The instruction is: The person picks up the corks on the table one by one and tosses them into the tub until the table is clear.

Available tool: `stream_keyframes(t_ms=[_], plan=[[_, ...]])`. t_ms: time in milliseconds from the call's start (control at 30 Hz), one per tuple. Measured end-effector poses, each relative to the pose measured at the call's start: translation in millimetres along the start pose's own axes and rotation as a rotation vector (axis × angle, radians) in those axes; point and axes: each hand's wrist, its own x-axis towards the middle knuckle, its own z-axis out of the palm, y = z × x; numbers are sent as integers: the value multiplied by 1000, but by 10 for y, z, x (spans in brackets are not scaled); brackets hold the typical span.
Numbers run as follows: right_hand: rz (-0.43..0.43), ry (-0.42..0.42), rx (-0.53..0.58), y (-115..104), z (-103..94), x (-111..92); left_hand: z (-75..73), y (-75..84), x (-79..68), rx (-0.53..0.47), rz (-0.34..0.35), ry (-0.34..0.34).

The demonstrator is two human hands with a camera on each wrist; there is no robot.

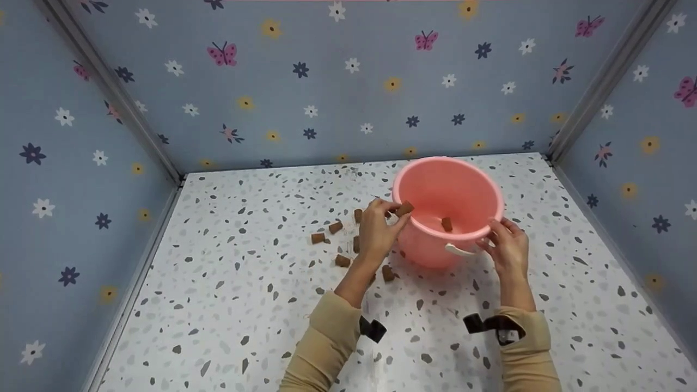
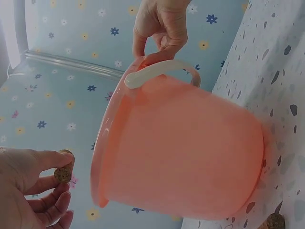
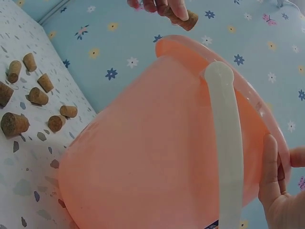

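A pink bucket (image 1: 430,250) with a white handle (image 3: 226,143) stands on the speckled table. My left hand (image 1: 378,231) pinches a cork (image 1: 404,209) between thumb and fingers at the bucket's left rim. In the left wrist view that cork (image 2: 64,167) is held just off the rim, apart from it. With thumb and fingers, my right hand (image 1: 507,242) grips the bucket's rim on the right side. Inside the bucket one cork (image 1: 447,224) is visible; the rest of its bottom is partly hidden by the front wall.
Several loose corks (image 1: 342,261) lie on the speckled table (image 1: 245,305) left of the bucket, some partly hidden behind my left hand and forearm. Flower-patterned panels (image 1: 326,81) enclose the table at the back and both sides.
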Motion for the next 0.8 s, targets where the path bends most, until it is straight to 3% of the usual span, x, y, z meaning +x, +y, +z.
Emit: stream_keyframes(t_ms=[133, 300, 400, 600, 800], plan=[[-39, 12, 25, 84, -32, 82, 69, 59, 60, 6, 25, 6], [-15, -10, 29, 37, -14, 50, 161, 128, 137, 3, 45, 6], [27, -23, 15, -102, 61, -82, 216, 166, 179, 24, 52, -5], [101, -54, 114, -412, 279, -390, 320, 222, 248, 79, 62, -24], [35, -2, 23, -88, 36, -62, 406, 275, 301, 144, 69, -43]])
